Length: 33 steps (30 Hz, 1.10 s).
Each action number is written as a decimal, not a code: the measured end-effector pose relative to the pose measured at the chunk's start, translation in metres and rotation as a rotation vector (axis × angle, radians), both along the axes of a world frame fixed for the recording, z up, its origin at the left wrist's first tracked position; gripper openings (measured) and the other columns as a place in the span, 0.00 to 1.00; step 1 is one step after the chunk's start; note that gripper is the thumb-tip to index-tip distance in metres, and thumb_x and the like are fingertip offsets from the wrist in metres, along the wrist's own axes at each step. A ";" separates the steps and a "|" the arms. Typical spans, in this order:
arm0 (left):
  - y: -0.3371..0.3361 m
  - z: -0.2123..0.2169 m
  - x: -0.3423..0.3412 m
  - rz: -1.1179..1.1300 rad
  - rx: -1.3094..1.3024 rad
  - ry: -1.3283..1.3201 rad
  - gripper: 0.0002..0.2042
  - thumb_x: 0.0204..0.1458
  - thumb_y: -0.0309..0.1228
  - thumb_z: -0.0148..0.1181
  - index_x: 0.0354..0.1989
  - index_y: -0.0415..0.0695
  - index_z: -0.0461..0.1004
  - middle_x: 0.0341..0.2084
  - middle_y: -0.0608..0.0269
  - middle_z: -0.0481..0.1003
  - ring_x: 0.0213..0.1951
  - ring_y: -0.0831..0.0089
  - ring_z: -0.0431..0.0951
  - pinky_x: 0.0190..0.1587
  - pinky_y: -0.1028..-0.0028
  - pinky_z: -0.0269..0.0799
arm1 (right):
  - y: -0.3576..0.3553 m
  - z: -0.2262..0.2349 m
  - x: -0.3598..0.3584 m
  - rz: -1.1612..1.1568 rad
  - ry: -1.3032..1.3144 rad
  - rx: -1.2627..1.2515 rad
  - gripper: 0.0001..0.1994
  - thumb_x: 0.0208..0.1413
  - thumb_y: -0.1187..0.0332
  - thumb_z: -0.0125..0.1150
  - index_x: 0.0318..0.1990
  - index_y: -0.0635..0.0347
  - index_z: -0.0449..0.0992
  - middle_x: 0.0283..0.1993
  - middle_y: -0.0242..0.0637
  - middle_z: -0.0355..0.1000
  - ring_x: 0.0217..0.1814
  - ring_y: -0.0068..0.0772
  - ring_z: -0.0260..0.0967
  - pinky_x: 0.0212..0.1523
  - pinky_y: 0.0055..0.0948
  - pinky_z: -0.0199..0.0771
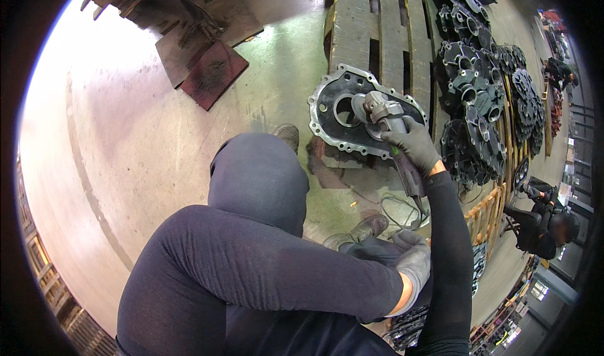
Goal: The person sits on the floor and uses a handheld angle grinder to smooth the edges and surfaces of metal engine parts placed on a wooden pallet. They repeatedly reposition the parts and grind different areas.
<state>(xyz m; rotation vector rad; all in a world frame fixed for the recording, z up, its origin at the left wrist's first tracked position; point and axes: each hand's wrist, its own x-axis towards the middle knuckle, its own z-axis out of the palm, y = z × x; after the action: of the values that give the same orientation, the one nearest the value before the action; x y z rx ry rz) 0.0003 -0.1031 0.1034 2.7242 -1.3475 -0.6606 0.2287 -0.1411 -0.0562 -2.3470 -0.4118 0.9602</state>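
My right hand (414, 143), in a dark grey glove, is wrapped round the body of an angle grinder (402, 158). Its metal head and disc rest at or just over the large round hole of a black metal housing cover (333, 98) with a bright machined rim and bolt holes. The cover lies flat on the near end of a wooden pallet. My left hand (412, 260), gloved in grey, is closed by my leg, below the grinder's cable (402, 211); whatever its curled fingers hold, if anything, is hidden.
The wooden pallet (352, 22) runs away from me. Stacked dark metal castings (469, 91) stand to its right. Dark red and brown boards (214, 74) lie on the floor at the far left. Another person (535, 220) sits at the right.
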 end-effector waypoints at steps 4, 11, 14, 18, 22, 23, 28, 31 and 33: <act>0.006 -0.001 0.007 -0.078 -0.074 0.026 0.16 0.61 0.37 0.61 0.50 0.42 0.88 0.42 0.53 0.87 0.45 0.51 0.87 0.51 0.48 0.78 | 0.005 0.000 -0.009 -0.076 0.140 0.080 0.33 0.53 0.57 0.80 0.59 0.74 0.79 0.49 0.43 0.83 0.46 0.29 0.79 0.48 0.31 0.80; 0.007 0.003 0.009 -0.097 0.041 0.010 0.17 0.61 0.37 0.62 0.52 0.42 0.88 0.44 0.54 0.87 0.47 0.52 0.87 0.51 0.49 0.80 | 0.025 0.004 -0.016 -0.071 0.137 0.168 0.32 0.55 0.56 0.79 0.60 0.74 0.79 0.49 0.43 0.84 0.45 0.30 0.80 0.49 0.33 0.80; 0.001 -0.001 0.010 -0.150 0.042 -0.040 0.16 0.61 0.36 0.62 0.50 0.39 0.87 0.42 0.50 0.87 0.43 0.53 0.87 0.48 0.50 0.81 | 0.023 -0.009 -0.007 0.017 0.064 0.090 0.34 0.53 0.54 0.80 0.61 0.71 0.80 0.49 0.45 0.84 0.46 0.32 0.80 0.52 0.33 0.80; -0.005 -0.010 0.009 -0.160 0.060 -0.115 0.17 0.61 0.36 0.62 0.50 0.36 0.86 0.41 0.49 0.87 0.41 0.53 0.87 0.46 0.50 0.82 | 0.037 -0.009 -0.012 0.060 0.011 0.051 0.37 0.50 0.50 0.80 0.62 0.66 0.80 0.50 0.49 0.85 0.49 0.40 0.83 0.55 0.37 0.80; 0.004 -0.005 0.012 -0.192 -0.050 -0.048 0.18 0.61 0.36 0.62 0.51 0.35 0.85 0.42 0.47 0.87 0.42 0.51 0.87 0.47 0.50 0.82 | 0.046 0.006 -0.016 0.203 -0.149 -0.054 0.37 0.49 0.49 0.79 0.64 0.62 0.79 0.52 0.54 0.84 0.54 0.53 0.84 0.58 0.44 0.80; 0.003 -0.005 0.011 -0.168 -0.056 -0.039 0.18 0.62 0.36 0.61 0.51 0.35 0.85 0.42 0.47 0.87 0.42 0.51 0.87 0.47 0.50 0.83 | 0.047 0.009 -0.016 0.246 -0.190 -0.089 0.37 0.49 0.49 0.79 0.64 0.61 0.79 0.53 0.55 0.84 0.55 0.56 0.84 0.58 0.45 0.79; 0.014 0.003 0.014 -0.178 0.025 -0.032 0.19 0.62 0.37 0.61 0.53 0.34 0.84 0.44 0.46 0.87 0.42 0.51 0.88 0.48 0.48 0.82 | 0.064 0.034 -0.028 0.436 -0.277 -0.248 0.35 0.50 0.50 0.77 0.63 0.60 0.77 0.52 0.59 0.83 0.56 0.62 0.82 0.58 0.50 0.80; 0.007 -0.002 0.014 -0.171 0.016 -0.018 0.19 0.62 0.37 0.60 0.53 0.34 0.84 0.45 0.45 0.87 0.43 0.50 0.88 0.49 0.48 0.82 | 0.066 0.039 -0.038 0.547 -0.375 -0.291 0.33 0.51 0.51 0.76 0.62 0.59 0.76 0.49 0.57 0.83 0.54 0.62 0.82 0.56 0.52 0.80; 0.005 -0.003 0.015 -0.171 -0.036 0.012 0.20 0.62 0.37 0.60 0.53 0.34 0.84 0.45 0.45 0.87 0.44 0.50 0.88 0.49 0.48 0.82 | 0.063 0.040 -0.041 0.603 -0.408 -0.299 0.32 0.51 0.51 0.76 0.60 0.58 0.74 0.47 0.56 0.83 0.53 0.61 0.82 0.54 0.53 0.80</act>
<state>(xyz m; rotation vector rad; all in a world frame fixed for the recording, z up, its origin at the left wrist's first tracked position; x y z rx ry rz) 0.0150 -0.0979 0.1000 2.5940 -1.5865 -0.6538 0.1876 -0.0778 -0.0163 -2.7583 -1.2701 0.8262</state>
